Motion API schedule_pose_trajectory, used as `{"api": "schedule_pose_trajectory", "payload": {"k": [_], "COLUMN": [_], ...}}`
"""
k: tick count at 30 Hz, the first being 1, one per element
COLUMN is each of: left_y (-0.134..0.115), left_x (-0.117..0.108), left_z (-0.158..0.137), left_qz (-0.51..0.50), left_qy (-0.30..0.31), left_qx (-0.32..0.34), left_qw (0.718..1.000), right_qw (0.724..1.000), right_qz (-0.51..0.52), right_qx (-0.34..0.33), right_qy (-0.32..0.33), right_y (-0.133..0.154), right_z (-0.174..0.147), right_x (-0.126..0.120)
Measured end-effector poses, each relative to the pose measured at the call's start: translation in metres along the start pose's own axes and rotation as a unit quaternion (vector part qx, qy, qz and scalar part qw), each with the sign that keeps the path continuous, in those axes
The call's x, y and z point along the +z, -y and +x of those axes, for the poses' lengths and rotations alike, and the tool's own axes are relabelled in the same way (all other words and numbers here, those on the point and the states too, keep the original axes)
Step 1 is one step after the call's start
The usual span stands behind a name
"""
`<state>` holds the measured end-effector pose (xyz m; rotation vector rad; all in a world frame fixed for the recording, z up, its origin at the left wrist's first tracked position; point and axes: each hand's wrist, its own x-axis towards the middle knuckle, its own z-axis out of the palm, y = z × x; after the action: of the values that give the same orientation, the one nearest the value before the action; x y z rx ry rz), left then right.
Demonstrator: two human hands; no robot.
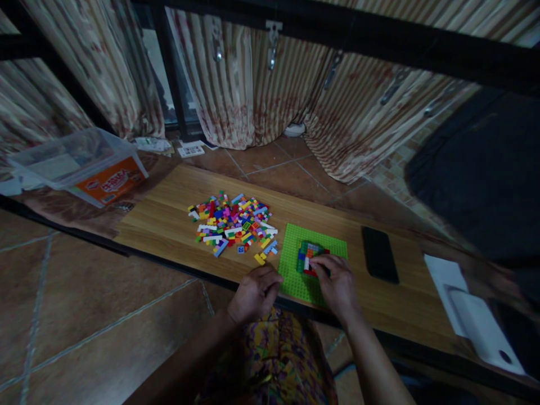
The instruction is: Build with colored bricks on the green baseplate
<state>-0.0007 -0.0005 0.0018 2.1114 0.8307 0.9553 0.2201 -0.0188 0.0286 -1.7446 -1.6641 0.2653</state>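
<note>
A green baseplate [291, 247] lies on the wooden board, bearing a small build of coloured bricks [302, 254] near its middle. My right hand [337, 281] reaches over the plate, thumb and forefinger pinched together at the build's right side. Whatever sits between those fingertips is too small and hidden to make out. At the plate's lower left edge rests my left hand [258, 289], its fingers curled in and their tips partly hidden. Just beyond it spreads a pile of loose toy bricks [236, 222] in many colours.
A black phone [379, 254] lies right of the plate, with a white device [483, 329] farther right. A clear plastic box [80, 163] with an orange label stands at the left end of the wooden board [164, 225]. Striped curtains [278, 84] hang behind.
</note>
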Motion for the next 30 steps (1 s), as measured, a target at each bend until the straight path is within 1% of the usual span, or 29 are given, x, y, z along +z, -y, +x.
{"api": "schedule_pose_trajectory", "payload": {"k": [6, 13, 18, 21, 30], "left_y": [0.0, 0.001, 0.001, 0.0, 0.0], "left_x": [0.0, 0.001, 0.001, 0.0, 0.001], "left_z": [0.0, 0.0, 0.0, 0.0, 0.0], "left_qz": [0.005, 0.001, -0.002, -0.003, -0.001], "left_qy": [0.001, -0.008, -0.006, -0.003, -0.007], "left_qx": [-0.003, 0.0, 0.0, -0.004, -0.007], "left_qw": [1.0, 1.0, 1.0, 1.0, 1.0], "right_qw": [0.999, 0.997, 0.988, 0.985, 0.991], "right_qz": [0.025, 0.059, 0.112, 0.116, 0.065], "right_qx": [0.037, 0.053, 0.098, 0.119, 0.099], "right_qy": [-0.013, -0.022, -0.03, -0.038, -0.057], "right_y": [-0.002, -0.006, -0.008, -0.008, -0.006], "right_z": [0.002, 0.003, 0.003, 0.003, 0.006], "right_x": [0.004, 0.005, 0.004, 0.005, 0.012]}}
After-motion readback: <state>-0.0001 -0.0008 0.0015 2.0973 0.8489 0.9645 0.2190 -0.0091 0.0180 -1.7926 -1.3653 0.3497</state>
